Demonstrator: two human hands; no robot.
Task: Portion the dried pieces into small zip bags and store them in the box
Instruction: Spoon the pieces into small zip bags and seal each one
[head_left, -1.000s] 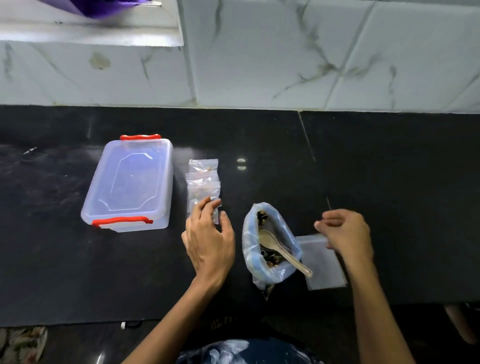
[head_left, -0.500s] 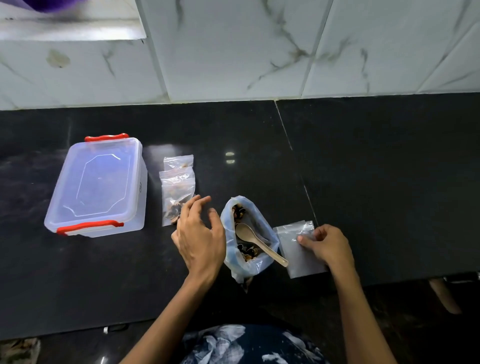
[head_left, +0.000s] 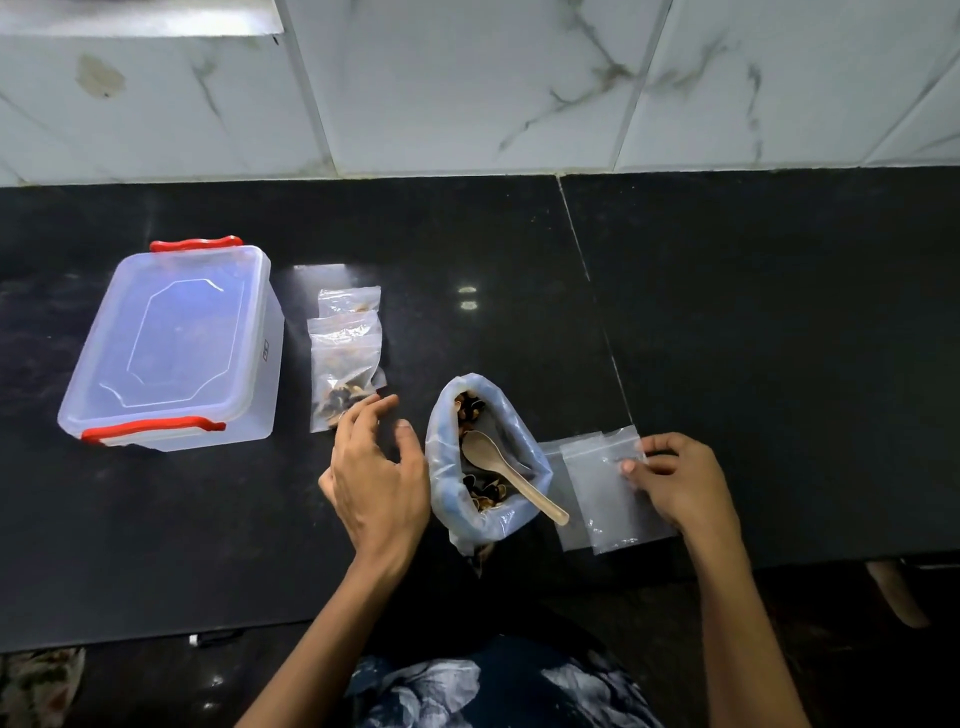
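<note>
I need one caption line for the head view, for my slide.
Right hand pinches an empty zip bag beside the spoon-holding bulk bag; filled bags wait by the closed box.

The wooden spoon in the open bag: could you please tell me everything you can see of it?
The wooden spoon is small, pale tan and looks like one piece of wood. Its oval bowl lies inside the open plastic bag, over the dried pieces. Its straight handle slants toward the person's right, crosses the rolled rim and sticks out, ending over the stack of empty zip bags. The bowl looks empty. Neither hand touches it.
</note>
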